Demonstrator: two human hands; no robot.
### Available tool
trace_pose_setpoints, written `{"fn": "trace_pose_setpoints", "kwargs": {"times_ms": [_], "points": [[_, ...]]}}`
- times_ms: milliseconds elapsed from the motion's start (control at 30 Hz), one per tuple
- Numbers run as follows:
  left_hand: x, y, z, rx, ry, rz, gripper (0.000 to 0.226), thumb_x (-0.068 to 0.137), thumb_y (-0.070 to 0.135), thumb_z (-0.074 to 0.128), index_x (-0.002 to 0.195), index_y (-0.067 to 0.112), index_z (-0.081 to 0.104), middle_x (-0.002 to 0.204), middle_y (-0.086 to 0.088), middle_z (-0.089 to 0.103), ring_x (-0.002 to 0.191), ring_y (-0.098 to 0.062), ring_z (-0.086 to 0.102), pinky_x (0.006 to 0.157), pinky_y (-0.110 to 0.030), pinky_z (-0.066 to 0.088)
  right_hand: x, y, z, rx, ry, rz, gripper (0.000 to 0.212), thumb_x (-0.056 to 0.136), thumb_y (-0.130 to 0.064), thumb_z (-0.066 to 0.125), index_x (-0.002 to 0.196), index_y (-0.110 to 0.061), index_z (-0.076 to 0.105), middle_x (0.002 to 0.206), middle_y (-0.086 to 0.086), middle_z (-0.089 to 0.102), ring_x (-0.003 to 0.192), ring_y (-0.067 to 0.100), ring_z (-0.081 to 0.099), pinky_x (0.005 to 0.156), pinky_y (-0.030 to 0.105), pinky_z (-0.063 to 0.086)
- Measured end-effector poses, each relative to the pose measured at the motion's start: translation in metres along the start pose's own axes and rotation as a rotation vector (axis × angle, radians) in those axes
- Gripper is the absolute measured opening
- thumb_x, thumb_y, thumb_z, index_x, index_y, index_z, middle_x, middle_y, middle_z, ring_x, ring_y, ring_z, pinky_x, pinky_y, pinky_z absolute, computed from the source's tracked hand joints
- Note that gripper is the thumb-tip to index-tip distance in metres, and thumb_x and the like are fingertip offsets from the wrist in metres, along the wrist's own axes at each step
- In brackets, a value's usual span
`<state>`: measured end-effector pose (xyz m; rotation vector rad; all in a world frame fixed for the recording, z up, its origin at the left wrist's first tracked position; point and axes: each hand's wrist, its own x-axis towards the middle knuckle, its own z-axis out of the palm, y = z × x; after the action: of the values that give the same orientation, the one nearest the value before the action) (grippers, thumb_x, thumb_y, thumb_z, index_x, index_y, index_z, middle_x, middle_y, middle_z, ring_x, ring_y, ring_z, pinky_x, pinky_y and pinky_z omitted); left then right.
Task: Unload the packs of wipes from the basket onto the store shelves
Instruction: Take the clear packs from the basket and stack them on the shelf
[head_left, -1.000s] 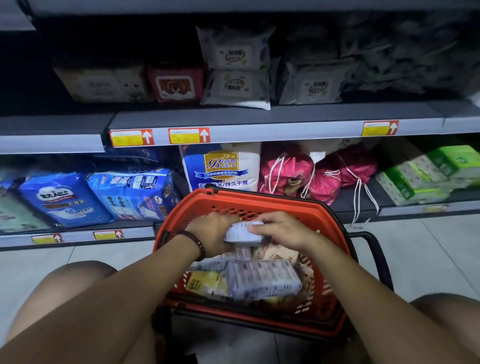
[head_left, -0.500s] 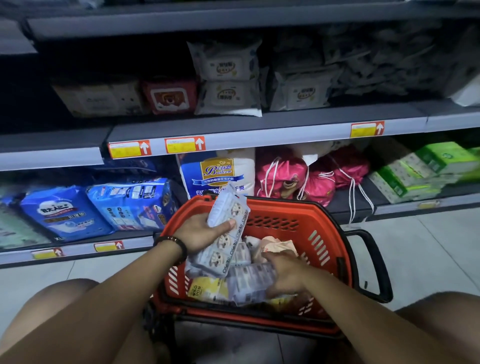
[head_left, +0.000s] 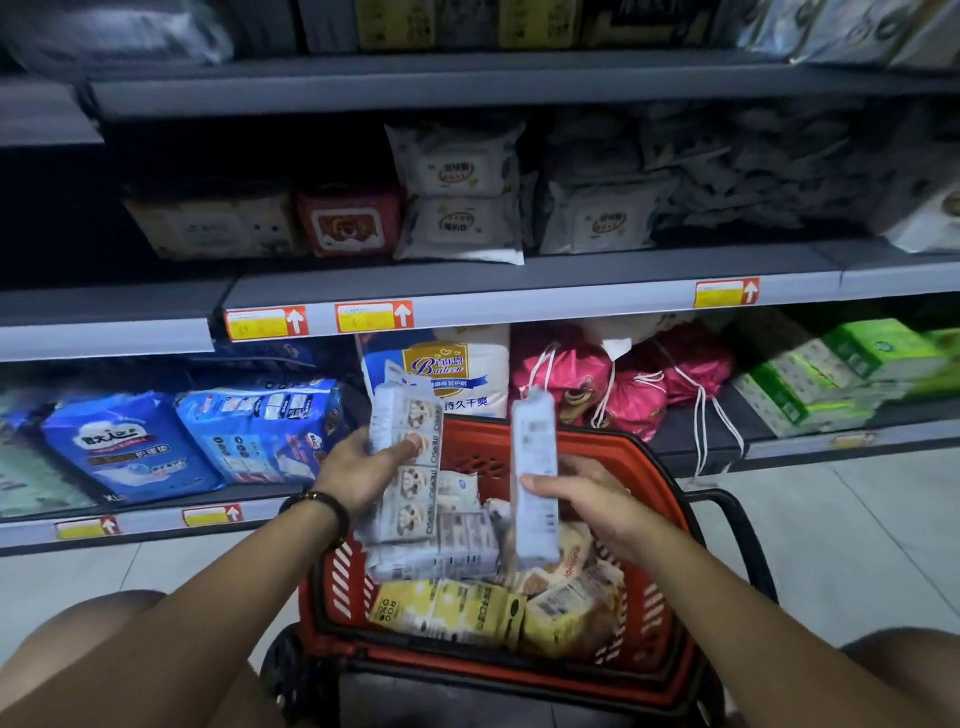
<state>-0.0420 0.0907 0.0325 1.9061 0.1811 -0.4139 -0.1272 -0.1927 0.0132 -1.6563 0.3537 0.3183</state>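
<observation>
The left forearm (head_left: 208, 597), to the left of the red basket (head_left: 631, 447), is bare along all of its visible length, and so is the right forearm (head_left: 727, 597) on the basket's right. The left hand (head_left: 358, 467) and the right hand (head_left: 587, 499), above the basket, are bare too. A thin dark bracelet (head_left: 317, 501) with a brownish, glossy stretch circles the left wrist just beside the basket's left rim. Bare knees flank the basket's near end.

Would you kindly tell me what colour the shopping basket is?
The basket is red, with a black handle; the head view shows it.
</observation>
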Motion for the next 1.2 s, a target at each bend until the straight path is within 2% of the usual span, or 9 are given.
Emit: {"fn": "trace_pose_setpoints", "kwargs": {"times_ms": [133,300,400,500,600,733,933,1033,1200], "points": [[-0.004,0.006,0.009,-0.199,-0.028,-0.082,0.025,0.091,0.034,0.080,0.110,0.019,0.073,0.099,-0.008,0.083,0.093,-0.032,0.080,0.096,-0.056,0.060,0.003,-0.027,0.010,0.491,0.010,-0.070,0.062,0.064,-0.015,0.084,0.122,-0.002,0.069,0.121,0.024,0.076,0.117,0.043,0.070,0.106,0.060,0.053],[-0.010,0.015,0.024,-0.319,-0.028,-0.097,0.055,0.080,0.050,0.079,0.124,0.020,0.068,0.103,-0.009,0.083,0.096,-0.035,0.079,0.092,-0.064,0.059,0.001,-0.055,0.024,0.758,0.069,-0.117,0.071,0.067,-0.009,0.088,0.133,-0.001,0.063,0.122,0.019,0.077,0.110,0.030,0.076,0.090,0.042,0.064],[-0.018,0.032,0.037,-0.506,-0.123,-0.157,0.072,0.082,0.079,0.063,0.126,0.022,0.070,0.112,-0.014,0.081,0.104,-0.036,0.077,0.096,-0.063,0.056,-0.002,-0.063,0.039,0.715,0.212,-0.166,0.075,0.056,-0.025,0.092,0.127,-0.012,0.069,0.117,0.008,0.080,0.111,0.025,0.076,0.103,0.046,0.055],[-0.025,0.047,0.049,-0.597,-0.208,-0.128,0.089,0.072,0.090,0.063,0.131,0.024,0.070,0.121,-0.015,0.078,0.111,-0.036,0.075,0.107,-0.062,0.051,-0.007,-0.066,0.058,0.655,0.279,-0.222,0.044,0.071,-0.015,0.090,0.112,-0.014,0.075,0.106,0.003,0.083,0.094,0.015,0.080,0.085,0.038,0.062],[-0.028,0.060,0.052,-0.682,-0.196,-0.104,0.076,0.076,0.076,0.074,0.127,0.020,0.073,0.116,-0.013,0.080,0.110,-0.034,0.076,0.109,-0.060,0.050,-0.008,-0.068,0.071,0.645,0.216,-0.218,0.035,0.079,-0.003,0.086,0.111,-0.013,0.075,0.102,0.001,0.083,0.087,0.014,0.081,0.066,0.026,0.063],[-0.031,0.081,0.053,-0.804,-0.169,-0.121,0.048,0.094,0.050,0.068,0.120,0.010,0.073,0.109,-0.015,0.081,0.104,-0.036,0.076,0.106,-0.059,0.053,-0.006,-0.073,0.074,0.572,0.145,-0.241,0.040,0.075,0.001,0.087,0.111,-0.013,0.076,0.097,-0.006,0.083,0.089,0.009,0.080,0.067,0.019,0.061],[-0.016,0.091,0.044,-1.000,-0.064,-0.079,0.082,0.078,0.044,0.087,0.145,0.008,0.056,0.125,-0.020,0.075,0.113,-0.042,0.073,0.088,-0.057,0.062,-0.004,-0.071,0.054,0.619,0.184,-0.329,0.107,0.056,-0.012,0.092,0.150,-0.035,0.046,0.122,0.007,0.078,0.105,0.030,0.078,0.083,0.061,0.062],[-0.018,0.094,0.042,-1.068,-0.025,-0.043,0.107,0.061,0.044,0.099,0.148,0.014,0.045,0.125,-0.020,0.075,0.107,-0.041,0.076,0.080,-0.060,0.062,-0.007,-0.073,0.050,0.539,0.216,-0.375,0.081,0.068,-0.004,0.090,0.135,-0.034,0.056,0.122,0.007,0.077,0.103,0.033,0.078,0.081,0.062,0.063],[-0.028,0.091,0.048,-1.076,-0.046,0.064,0.083,0.076,0.037,0.092,0.138,0.027,0.037,0.133,-0.021,0.069,0.116,-0.043,0.072,0.086,-0.071,0.058,-0.012,-0.084,0.066,0.549,0.298,-0.434,0.062,0.070,-0.011,0.091,0.124,-0.024,0.063,0.114,0.002,0.080,0.097,0.027,0.080,0.074,0.046,0.067]]}}
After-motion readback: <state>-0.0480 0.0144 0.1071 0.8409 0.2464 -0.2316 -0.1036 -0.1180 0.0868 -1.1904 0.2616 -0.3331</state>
